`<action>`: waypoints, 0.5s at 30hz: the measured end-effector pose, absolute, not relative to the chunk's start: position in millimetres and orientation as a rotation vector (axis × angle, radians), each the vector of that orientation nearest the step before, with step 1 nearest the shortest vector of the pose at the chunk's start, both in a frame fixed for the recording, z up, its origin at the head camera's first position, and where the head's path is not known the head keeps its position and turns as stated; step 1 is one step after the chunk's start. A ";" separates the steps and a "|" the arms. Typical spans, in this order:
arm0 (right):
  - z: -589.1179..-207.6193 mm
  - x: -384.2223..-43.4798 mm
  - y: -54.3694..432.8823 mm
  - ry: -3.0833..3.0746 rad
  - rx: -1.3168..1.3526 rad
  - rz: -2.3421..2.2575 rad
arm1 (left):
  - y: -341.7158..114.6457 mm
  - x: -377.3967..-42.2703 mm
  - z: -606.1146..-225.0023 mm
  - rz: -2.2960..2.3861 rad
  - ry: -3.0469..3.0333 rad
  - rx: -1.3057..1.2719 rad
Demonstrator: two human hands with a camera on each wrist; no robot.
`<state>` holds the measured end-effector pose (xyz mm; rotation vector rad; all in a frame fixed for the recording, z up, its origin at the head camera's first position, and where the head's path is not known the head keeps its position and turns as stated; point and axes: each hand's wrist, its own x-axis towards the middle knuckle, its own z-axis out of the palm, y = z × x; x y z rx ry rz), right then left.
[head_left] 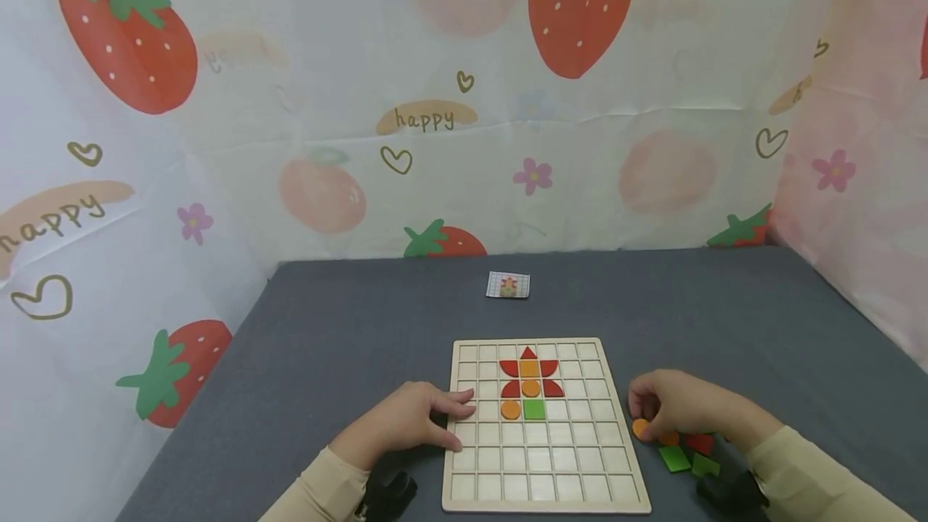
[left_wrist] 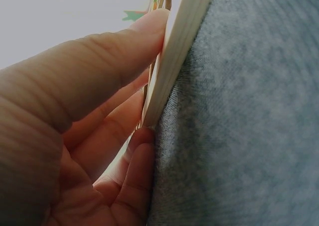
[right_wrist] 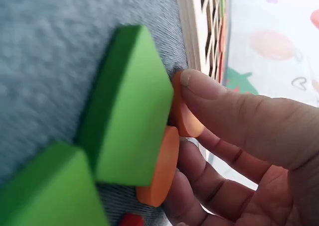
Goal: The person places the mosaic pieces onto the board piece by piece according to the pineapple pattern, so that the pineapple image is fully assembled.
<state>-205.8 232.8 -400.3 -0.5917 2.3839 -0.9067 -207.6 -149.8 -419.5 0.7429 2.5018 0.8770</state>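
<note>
A pale wooden grid board lies on the table, with several red pieces, an orange square, two orange discs and a green square set in its upper cells. My left hand rests on the board's left edge, fingers spread and thumb lower down; the left wrist view shows the thumb against the wooden rim. Right of the board, my right hand pinches a loose orange disc between thumb and fingers. Beside it are a second orange disc and a loose green piece.
Under the right wrist lie a red piece and another green piece. A small card printed with a coloured figure on a grid lies behind the board. Strawberry-patterned cloth walls in the grey table's back and sides.
</note>
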 end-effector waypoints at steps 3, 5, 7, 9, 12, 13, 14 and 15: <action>-401.7 -203.5 231.7 2.397 -0.603 -0.898 | -150.0 -207.6 -419.9 0.873 2.504 0.750; -401.8 -202.7 231.0 2.395 -0.600 -0.900 | -150.1 -207.8 -420.4 0.871 2.506 0.748; -401.2 -202.5 230.6 2.386 -0.591 -0.906 | -149.7 -208.1 -420.4 0.871 2.506 0.741; -400.0 -202.4 230.7 2.383 -0.591 -0.903 | -149.4 -207.9 -420.3 0.870 2.506 0.741; -397.4 -203.1 231.7 2.379 -0.591 -0.887 | -148.9 -207.9 -420.3 0.863 2.511 0.742; -396.1 -203.6 231.8 2.374 -0.588 -0.890 | -148.8 -207.9 -420.2 0.861 2.513 0.745; -394.8 -204.4 231.9 2.375 -0.588 -0.888 | -148.8 -207.8 -420.1 0.860 2.513 0.745; -393.3 -205.3 231.7 2.383 -0.592 -0.883 | -148.8 -207.9 -420.2 0.860 2.514 0.744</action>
